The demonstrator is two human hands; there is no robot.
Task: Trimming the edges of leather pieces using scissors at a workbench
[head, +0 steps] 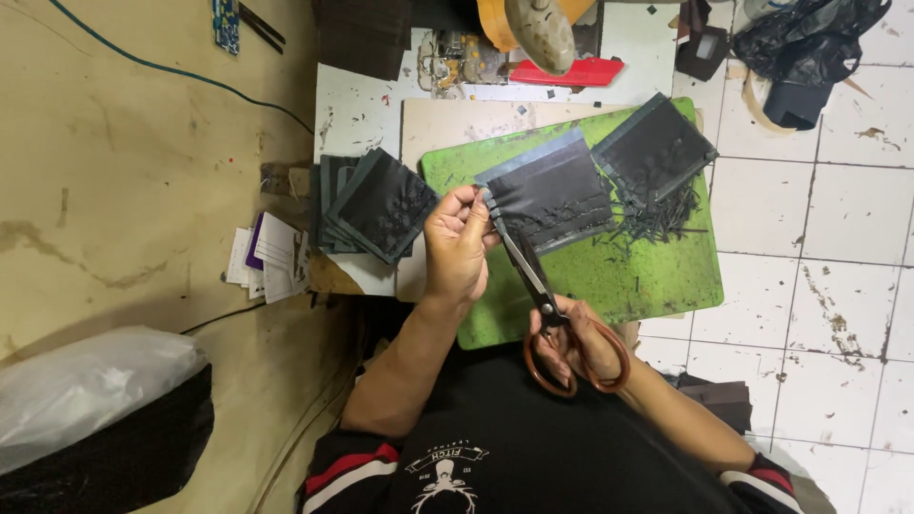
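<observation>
I see the left hand (457,243) pinching a black leather piece (552,195) over the green mat (619,276), while the right hand (581,347) grips scissors (538,286) cutting its edge.

A matt black, leather-like sheet (557,190) is seen on a green mat (619,271) of scuffed plastic. The scissors (547,305) show dark metal blades and glossy brown handles.

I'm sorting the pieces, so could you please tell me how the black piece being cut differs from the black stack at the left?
The held piece is single, gripped by the left hand, over the green mat, with the scissors at its edge. The stack is several pieces, untouched, off the mat. Both are dark, flat and roughly square.
</observation>
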